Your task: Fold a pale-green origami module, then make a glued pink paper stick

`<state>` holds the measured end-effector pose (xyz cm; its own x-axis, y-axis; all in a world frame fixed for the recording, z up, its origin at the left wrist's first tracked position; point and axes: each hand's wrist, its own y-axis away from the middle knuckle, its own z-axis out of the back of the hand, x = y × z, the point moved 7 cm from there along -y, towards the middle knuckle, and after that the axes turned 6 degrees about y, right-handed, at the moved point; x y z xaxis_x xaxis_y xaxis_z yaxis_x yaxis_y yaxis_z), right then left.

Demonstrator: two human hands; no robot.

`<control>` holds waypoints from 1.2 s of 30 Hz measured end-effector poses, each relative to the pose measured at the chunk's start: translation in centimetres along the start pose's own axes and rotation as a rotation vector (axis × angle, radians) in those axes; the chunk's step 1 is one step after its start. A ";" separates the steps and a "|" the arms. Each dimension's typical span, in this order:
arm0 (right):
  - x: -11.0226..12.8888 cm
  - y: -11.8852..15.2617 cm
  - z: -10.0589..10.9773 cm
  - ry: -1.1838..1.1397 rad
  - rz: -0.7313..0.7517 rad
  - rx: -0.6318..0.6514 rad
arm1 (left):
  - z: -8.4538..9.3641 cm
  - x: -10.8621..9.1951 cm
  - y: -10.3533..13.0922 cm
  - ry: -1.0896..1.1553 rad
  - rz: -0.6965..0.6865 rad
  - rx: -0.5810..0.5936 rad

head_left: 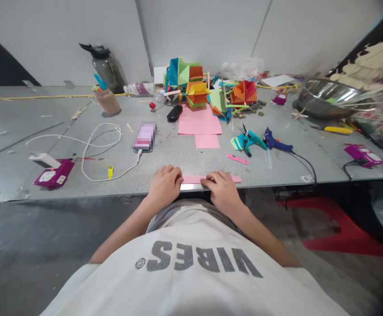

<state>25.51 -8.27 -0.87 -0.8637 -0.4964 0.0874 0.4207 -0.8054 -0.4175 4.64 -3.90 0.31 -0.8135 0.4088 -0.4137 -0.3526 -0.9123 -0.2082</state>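
Observation:
A narrow pink paper strip (193,179) lies along the front edge of the grey table (174,153). My left hand (165,184) has its fingers closed on the strip's left end. Farther right along the same strip, my right hand (221,188) presses it with thumb and fingers together, and the strip's right end shows beyond. Pink sheets (199,120) lie behind my hands, with a smaller pink piece (207,141) in front of them. A pink cutter (238,159) rests to the right of that piece.
Teal pliers (253,139) and a blue glue gun (278,142) lie right of centre. A phone (145,137) with a white cable is at left. Folded paper shapes (196,92) stand at the back, a metal bowl (326,98) at right. Purple power boxes (55,174) sit on both sides.

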 end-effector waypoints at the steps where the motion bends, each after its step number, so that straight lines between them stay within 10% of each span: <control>1: 1.0 -0.1 -0.3 0.013 0.023 0.008 | 0.0 0.0 -0.1 -0.001 -0.001 -0.004; 7: 5.5 -1.0 -1.5 -0.061 0.096 -0.050 | 0.3 -0.9 0.2 -0.074 -0.009 -0.057; 14: 5.4 -0.5 -2.7 -0.072 0.132 -0.012 | -1.3 -3.8 4.7 0.004 -0.354 -0.276; 20: 5.1 0.0 -2.7 -0.013 0.144 -0.024 | -2.5 -2.0 6.3 -0.092 -0.368 -0.223; 36: -4.0 7.2 1.7 0.210 -0.056 -0.262 | 0.9 1.4 8.0 -0.318 -0.265 -0.341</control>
<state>32.45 -12.71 -2.67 -0.9333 -0.3540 -0.0598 0.3084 -0.7055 -0.6381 0.23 -10.66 -1.20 -0.8356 0.5485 -0.0301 -0.4377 -0.6980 -0.5668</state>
